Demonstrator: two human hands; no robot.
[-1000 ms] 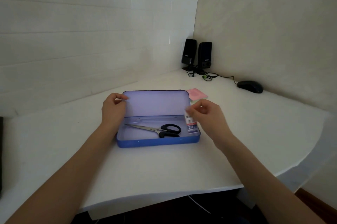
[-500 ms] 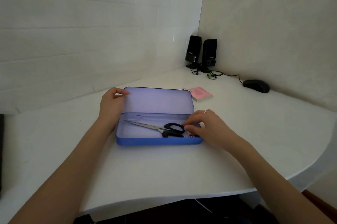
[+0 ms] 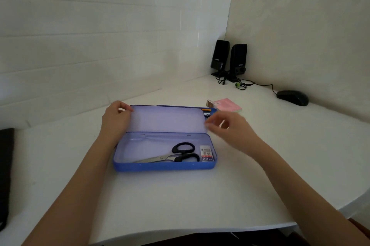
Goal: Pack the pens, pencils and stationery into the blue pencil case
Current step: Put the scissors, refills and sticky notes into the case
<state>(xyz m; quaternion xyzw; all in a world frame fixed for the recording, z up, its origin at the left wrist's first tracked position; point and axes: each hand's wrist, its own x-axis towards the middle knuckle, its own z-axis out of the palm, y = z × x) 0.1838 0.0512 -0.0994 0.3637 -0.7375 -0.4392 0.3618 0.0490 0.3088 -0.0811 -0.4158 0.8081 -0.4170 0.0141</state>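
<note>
Here the blue pencil case point(image 3: 164, 165) sits open on the surface point(image 3: 180, 201), scissors point(image 3: 176, 154) and a 2B lead box point(image 3: 207, 153) inside. The left hand point(image 3: 115, 120) pinches the raised lid point(image 3: 168, 118); should it slip, the lid could drop. The right hand point(image 3: 233, 132), fingers loosely spread and empty, reaches toward pens point(image 3: 207, 112) behind the lid and might knock it. Farther off lie an eraser point(image 3: 209, 103) and pink notes point(image 3: 229, 105)

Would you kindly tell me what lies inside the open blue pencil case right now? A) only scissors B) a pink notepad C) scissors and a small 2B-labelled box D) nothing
C: the black-handled scissors lie in the blue pencil case, with the small 2B-labelled box at its right end.
</note>
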